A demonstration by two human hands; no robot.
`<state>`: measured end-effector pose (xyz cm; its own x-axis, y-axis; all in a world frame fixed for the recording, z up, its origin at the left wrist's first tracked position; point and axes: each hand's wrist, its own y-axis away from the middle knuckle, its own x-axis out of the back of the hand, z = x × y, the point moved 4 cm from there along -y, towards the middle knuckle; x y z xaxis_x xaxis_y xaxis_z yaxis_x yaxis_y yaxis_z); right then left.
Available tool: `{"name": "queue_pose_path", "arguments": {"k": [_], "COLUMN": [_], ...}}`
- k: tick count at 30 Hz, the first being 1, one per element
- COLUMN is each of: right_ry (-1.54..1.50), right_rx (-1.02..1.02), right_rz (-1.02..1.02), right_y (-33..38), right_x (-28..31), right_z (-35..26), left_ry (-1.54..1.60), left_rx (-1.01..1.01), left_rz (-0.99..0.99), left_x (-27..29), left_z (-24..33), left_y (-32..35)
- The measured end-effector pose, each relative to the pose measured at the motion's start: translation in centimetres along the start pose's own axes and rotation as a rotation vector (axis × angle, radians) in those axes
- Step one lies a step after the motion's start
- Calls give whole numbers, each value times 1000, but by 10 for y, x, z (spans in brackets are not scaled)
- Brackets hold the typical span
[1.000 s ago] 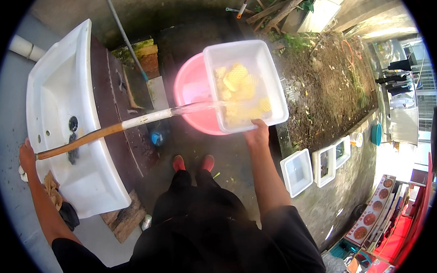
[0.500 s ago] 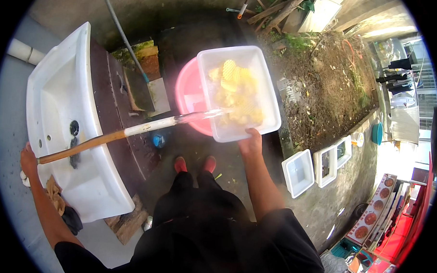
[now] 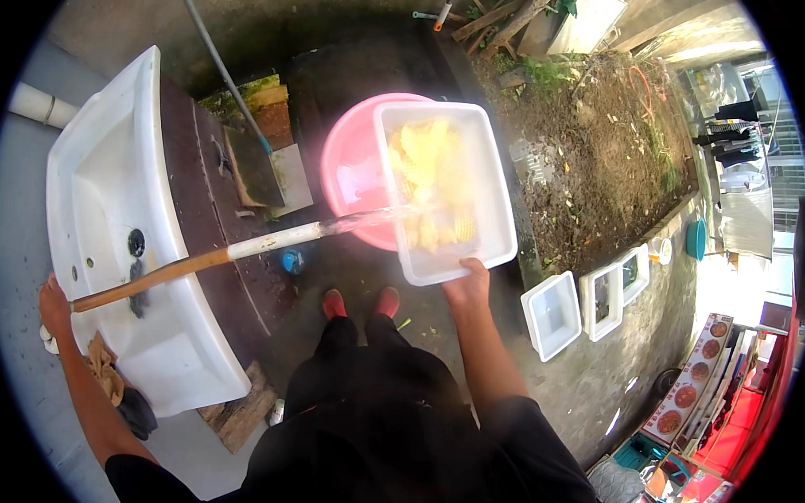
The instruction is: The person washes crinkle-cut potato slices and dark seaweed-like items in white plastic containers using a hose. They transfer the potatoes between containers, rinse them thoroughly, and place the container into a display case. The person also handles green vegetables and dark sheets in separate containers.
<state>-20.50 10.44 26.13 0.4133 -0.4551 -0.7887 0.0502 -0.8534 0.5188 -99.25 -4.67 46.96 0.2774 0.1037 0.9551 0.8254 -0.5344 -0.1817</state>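
My right hand (image 3: 469,287) grips the near rim of a white plastic tub (image 3: 495,179), thumb over the edge. Yellow crinkle-cut slices, potato by their look (image 3: 423,159), lie wet inside it. The tub is held over the right part of a pink basin (image 3: 352,165). A long brown-and-white pipe (image 3: 185,264) spans the white sink, and water (image 3: 364,219) streams from its end into the tub. My left hand (image 3: 55,308) is closed at the pipe's wall end, beyond the sink's left edge; what its fingers hold there is hidden.
The white sink (image 3: 112,179) stands at left on a dark ledge. Right are several white tubs (image 3: 552,317) on concrete, a teal bucket (image 3: 695,239) and a soil patch (image 3: 591,169). A blue container (image 3: 292,260) sits below the pipe; a pole (image 3: 221,63) leans at the back.
The white tub has shifted slightly toward me with my right hand, and the slices inside have moved about. Water keeps running; my left hand stays at the pipe's end.
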Motion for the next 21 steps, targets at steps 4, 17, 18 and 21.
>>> {"name": "queue_pose_path", "arguments": {"k": [4, 17, 18, 21], "right_ry": [189, 189, 170, 88], "right_rx": [75, 122, 97, 24], "right_rz": [77, 60, 90, 163], "right_y": [-26, -25, -23, 0], "right_x": [-3, 10, 11, 14], "right_z": [-21, -14, -8, 2], "left_ry": [-37, -59, -70, -75], "left_rx": [-29, -17, -18, -6], "left_rz": [-6, -26, -29, -35], "left_x": [-3, -21, -20, -11], "left_z": [3, -12, -12, -1], "left_y": [-3, -21, -21, -10]}}
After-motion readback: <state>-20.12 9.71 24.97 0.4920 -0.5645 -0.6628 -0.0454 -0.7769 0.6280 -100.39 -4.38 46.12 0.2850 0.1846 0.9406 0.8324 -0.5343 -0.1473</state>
